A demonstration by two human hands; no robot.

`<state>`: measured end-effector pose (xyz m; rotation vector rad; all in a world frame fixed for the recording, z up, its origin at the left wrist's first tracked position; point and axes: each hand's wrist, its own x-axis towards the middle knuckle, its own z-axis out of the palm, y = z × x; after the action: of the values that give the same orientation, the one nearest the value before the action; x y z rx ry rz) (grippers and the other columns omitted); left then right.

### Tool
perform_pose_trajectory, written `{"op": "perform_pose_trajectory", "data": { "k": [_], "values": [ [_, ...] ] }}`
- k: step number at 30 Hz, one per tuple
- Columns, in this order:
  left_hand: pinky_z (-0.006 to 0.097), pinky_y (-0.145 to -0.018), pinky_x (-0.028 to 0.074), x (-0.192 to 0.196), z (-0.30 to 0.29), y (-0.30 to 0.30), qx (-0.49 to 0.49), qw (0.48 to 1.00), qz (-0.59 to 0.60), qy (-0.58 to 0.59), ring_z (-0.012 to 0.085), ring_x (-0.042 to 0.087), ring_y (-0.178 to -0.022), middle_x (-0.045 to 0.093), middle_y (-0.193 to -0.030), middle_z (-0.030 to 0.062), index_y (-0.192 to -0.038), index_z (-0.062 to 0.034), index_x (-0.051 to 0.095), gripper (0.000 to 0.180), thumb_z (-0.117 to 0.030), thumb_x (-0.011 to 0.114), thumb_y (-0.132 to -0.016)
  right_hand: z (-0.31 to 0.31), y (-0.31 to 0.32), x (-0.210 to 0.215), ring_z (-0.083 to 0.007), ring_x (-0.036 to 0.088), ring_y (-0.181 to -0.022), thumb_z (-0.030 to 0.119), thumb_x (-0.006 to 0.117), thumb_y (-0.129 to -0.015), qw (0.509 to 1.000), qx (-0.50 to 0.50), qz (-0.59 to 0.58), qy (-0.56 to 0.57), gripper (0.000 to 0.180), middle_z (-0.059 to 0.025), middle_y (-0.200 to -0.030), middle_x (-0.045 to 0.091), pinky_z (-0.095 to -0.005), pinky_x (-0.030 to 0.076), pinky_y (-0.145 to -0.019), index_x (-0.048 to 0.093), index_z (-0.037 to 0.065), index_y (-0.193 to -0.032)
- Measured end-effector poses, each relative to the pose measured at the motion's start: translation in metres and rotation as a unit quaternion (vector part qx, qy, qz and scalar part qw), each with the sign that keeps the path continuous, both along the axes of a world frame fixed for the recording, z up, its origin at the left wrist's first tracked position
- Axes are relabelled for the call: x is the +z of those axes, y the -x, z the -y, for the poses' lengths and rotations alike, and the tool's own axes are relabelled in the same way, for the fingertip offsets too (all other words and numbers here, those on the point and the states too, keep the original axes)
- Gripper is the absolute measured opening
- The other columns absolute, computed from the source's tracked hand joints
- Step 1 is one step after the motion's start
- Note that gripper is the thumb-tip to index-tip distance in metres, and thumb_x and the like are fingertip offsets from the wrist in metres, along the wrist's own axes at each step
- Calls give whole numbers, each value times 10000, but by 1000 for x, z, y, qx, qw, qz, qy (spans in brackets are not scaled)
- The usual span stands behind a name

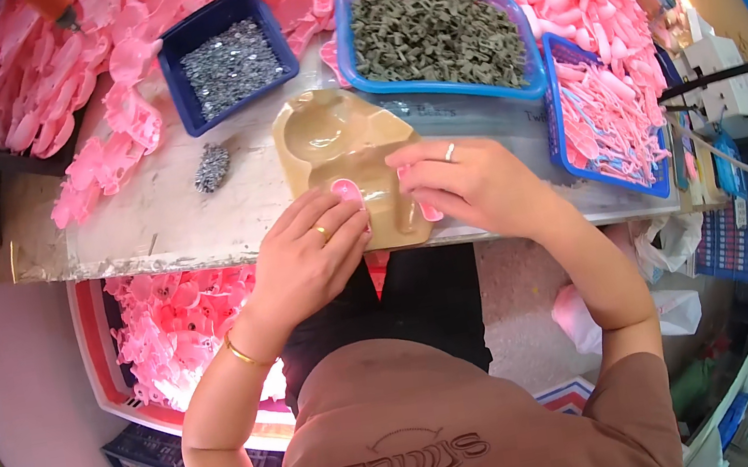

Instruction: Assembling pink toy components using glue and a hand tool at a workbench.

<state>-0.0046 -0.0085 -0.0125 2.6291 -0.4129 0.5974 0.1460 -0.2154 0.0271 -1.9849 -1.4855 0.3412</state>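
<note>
A tan moulded jig (330, 138) lies on the white worktable (157, 219) in front of me. My left hand (310, 258) rests on the jig's near left part, its fingers curled around a small pink plastic piece (347, 190) seated in the jig. My right hand (473, 181) presses on the jig's near right part, covering most of another pink plastic piece (429, 212) whose end shows under the fingers. Both hands wear a ring; the left wrist has a gold bangle.
A dark blue tray of small grey screws (227, 61) stands at the back left, a loose screw heap (211, 167) beside it. A blue basket of grey-green parts (435, 33) and a blue tray of pink parts (606, 123) sit right. Pink mouldings (37, 81) pile around; a crate (179, 328) lies below.
</note>
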Motion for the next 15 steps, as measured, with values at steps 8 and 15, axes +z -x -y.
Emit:
{"op": "perform_pose_trajectory", "data": {
  "k": [8,15],
  "values": [
    [425,-970,509,-5,-9,1,-32,997,56,30,278,642,-1049,673,-1101,87,-1105,-75,661,318,-138,747,-805,-10,2,-12,-249,593,-1065,151,754,-772,993,-5,115,36,216,-27,-1087,707,-390,430,-911,679,98,-967],
    [450,-905,461,-22,-118,-15,356,923,145,1,337,583,-1010,642,-1096,99,-1056,-54,626,281,-156,727,-815,-12,10,-6,-259,603,-978,80,774,-742,994,-68,70,-44,180,-59,-1040,711,-379,480,-845,689,66,-901]
  ]
}}
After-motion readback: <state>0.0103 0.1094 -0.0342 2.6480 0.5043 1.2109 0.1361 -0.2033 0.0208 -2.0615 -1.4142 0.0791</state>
